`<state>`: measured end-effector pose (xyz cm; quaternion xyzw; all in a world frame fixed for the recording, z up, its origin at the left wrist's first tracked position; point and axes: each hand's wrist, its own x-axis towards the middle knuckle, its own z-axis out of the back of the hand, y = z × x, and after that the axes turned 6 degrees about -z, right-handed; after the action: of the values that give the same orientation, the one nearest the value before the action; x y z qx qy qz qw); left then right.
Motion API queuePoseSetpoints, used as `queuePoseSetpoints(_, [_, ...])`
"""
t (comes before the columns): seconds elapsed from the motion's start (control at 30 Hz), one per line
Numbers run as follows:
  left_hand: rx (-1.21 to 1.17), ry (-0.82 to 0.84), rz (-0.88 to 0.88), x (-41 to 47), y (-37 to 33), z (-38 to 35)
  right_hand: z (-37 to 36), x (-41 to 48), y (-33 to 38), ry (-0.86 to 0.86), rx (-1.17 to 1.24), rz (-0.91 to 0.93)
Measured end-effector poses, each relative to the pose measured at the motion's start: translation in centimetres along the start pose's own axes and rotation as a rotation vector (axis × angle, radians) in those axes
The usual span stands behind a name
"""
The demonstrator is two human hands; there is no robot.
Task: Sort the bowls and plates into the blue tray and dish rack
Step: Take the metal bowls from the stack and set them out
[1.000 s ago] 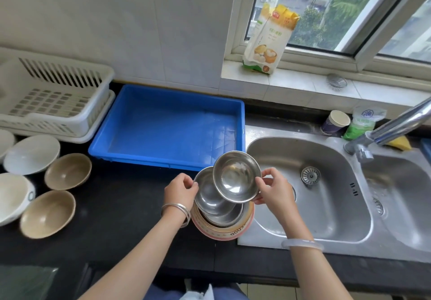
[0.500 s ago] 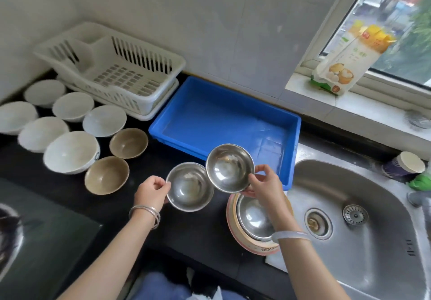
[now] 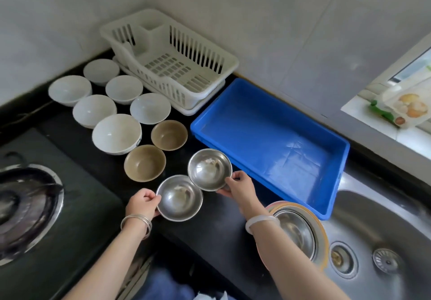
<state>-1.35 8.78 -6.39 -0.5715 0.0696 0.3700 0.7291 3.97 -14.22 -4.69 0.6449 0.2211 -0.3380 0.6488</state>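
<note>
My left hand [image 3: 142,203] grips the left rim of a steel bowl [image 3: 179,197] low over the black counter. My right hand [image 3: 239,187] holds a second steel bowl [image 3: 209,169] by its right rim, just beyond the first and touching it. The empty blue tray [image 3: 326,203] lies to the right, the empty white dish rack [image 3: 171,63] behind it on the left. Two brown bowls [image 3: 144,162] and several white bowls [image 3: 116,134] stand on the counter to the left. A stack of plates [image 3: 323,232] with another steel bowl [image 3: 295,232] in it sits behind my right forearm.
A gas hob [image 3: 28,201] fills the left foreground. The steel sink [image 3: 384,234] is at the right, with its drain and strainer. A food packet [image 3: 405,106] leans on the window sill at the far right. Tiled walls close the corner behind the rack.
Both hands have carried their steel bowls left, away from the plate stack, and lower towards the counter beside the brown bowls. My view has swung left.
</note>
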Motion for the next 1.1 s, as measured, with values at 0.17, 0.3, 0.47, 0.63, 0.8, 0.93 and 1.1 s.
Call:
queuePoseSetpoints(0.17, [0.004, -0.033, 0.014, 1.0, 0.1, 0.6, -2.1, 1.3, 0.4, 0.002, 0.013, -0.050])
queuePoseSetpoints(0.3, [0.018, -0.041, 0.017, 1.5, 0.3, 0.9, -3.1, 2.1, 0.2, 0.005, 0.057, -0.091])
queuePoseSetpoints(0.47, [0.011, -0.042, 0.039, 2.0, 0.3, 1.1, -4.0, 2.7, 0.2, 0.001, 0.102, -0.125])
queuePoseSetpoints(0.63, [0.003, -0.055, 0.043, 2.2, 0.2, 1.3, -4.9, 2.8, 0.4, 0.010, 0.132, -0.130])
queuePoseSetpoints(0.8, [0.023, -0.049, 0.032, 2.2, 0.2, 1.4, -5.2, 2.8, 0.7, 0.040, 0.099, -0.141])
queuePoseSetpoints(0.93, [0.044, -0.044, 0.025, 2.0, 0.0, 1.5, -5.3, 2.6, 0.9, 0.049, 0.062, -0.151])
queuePoseSetpoints(1.1, [0.064, -0.042, 0.001, 1.7, 0.0, 1.7, -5.1, 2.0, 0.9, 0.071, 0.035, -0.143])
